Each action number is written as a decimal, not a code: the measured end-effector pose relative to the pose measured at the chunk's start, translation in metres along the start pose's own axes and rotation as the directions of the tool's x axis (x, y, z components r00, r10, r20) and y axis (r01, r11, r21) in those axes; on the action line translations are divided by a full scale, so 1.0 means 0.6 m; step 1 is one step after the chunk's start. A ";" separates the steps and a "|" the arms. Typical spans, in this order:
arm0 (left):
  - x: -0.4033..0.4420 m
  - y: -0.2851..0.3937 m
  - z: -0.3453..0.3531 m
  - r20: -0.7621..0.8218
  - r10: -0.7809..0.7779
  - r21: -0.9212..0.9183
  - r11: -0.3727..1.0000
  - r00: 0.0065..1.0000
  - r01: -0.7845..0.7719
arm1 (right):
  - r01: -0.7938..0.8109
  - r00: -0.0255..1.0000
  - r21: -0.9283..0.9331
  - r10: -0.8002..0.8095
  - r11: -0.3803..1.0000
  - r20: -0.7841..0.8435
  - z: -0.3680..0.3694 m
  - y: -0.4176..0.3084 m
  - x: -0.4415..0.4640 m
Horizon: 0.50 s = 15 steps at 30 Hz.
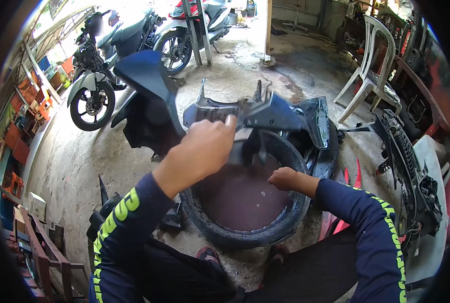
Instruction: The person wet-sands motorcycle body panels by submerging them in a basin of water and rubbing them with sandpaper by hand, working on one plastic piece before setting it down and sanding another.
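Observation:
My left hand (207,146) is closed, thumb uppermost, on a dark plastic motorcycle panel (273,115), blurred by motion and raised over the far side of a basin made from a tyre (197,219). Murky brownish water (240,202) fills the basin. Above the water's right side is my right hand (284,179), its fingers curled closed; whatever may be in them is hidden. A large black fairing piece (151,96) stands beyond my left forearm. More dark plastic panels (315,123) lie behind the basin to the right.
A scooter with its front stripped (91,98) and a red motorcycle (177,43) stand at the back. On the right are a white plastic chair (371,70) and a frame with a spring (406,146). Red plastic strips (341,222) lie beside the basin. A wooden bench (45,252) is at left.

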<state>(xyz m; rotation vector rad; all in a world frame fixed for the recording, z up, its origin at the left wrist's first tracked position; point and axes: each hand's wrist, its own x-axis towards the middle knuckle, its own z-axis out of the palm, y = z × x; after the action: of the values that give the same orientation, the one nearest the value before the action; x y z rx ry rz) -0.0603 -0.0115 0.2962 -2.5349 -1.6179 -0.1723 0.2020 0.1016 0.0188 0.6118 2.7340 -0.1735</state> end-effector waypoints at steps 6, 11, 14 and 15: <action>0.000 -0.010 0.113 0.324 -0.030 0.039 0.999 0.946 0.018 | -0.265 0.960 0.173 0.243 0.948 0.138 0.021 -0.002 0.046; 0.025 0.003 0.159 0.391 -0.030 0.051 0.999 0.920 0.011 | -0.267 0.859 0.757 0.503 0.596 -0.093 0.126 -0.025 0.055; 0.041 0.029 0.183 0.430 -0.103 0.075 0.994 0.897 0.078 | -0.533 0.726 0.733 0.673 0.423 0.141 0.171 -0.008 0.063; 0.048 0.029 0.215 0.412 -0.097 0.086 0.994 0.906 0.067 | -0.571 0.628 0.745 0.768 0.345 0.126 0.191 -0.002 0.068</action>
<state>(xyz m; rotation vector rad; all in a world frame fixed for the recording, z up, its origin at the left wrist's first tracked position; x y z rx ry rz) -0.0292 0.0291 0.1731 -2.5738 -1.8309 0.4438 0.2005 0.0948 -0.1027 2.0836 2.2193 -1.0821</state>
